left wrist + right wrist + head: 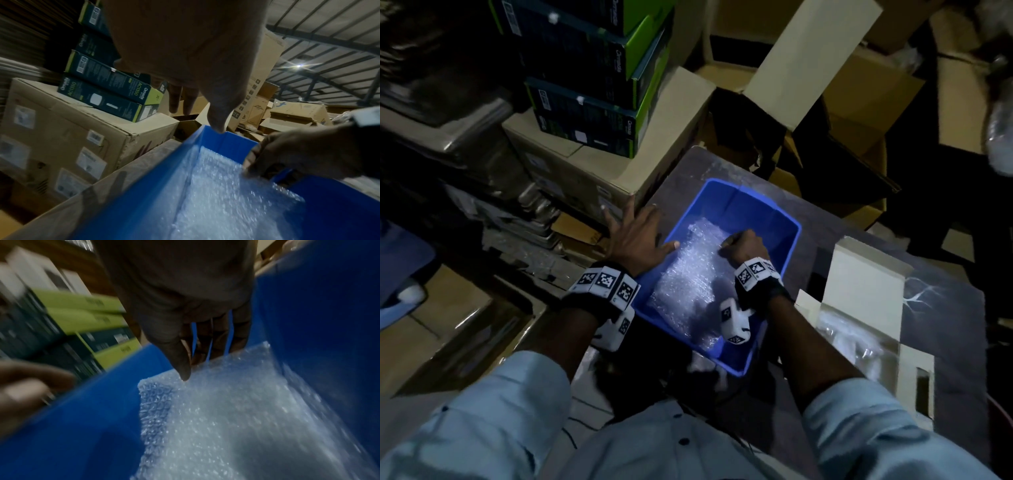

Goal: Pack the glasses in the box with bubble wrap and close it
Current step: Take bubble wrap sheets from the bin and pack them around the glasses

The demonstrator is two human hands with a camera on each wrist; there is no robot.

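Observation:
A blue plastic bin (736, 195) stands on a dark table (709, 164). A sheet of bubble wrap (688, 274) lies along its floor. My right hand (736, 243) is down inside the bin at the wrap's far end. In the right wrist view its thumb (184, 369) sits on top of the bubble wrap (236, 410) and the fingers go behind the edge, pinching it. My left hand (650, 229) lies flat with fingers spread beside the bin, thumb at the left rim. An open cream box (866, 274) to the right holds something clear; I cannot make out glasses.
Dark and green product boxes (599, 113) are stacked on a brown carton (592, 168) just left of the table. Open cardboard cartons (842, 137) crowd the back. The cream box fills the table's right side, and a cable trails near the front edge.

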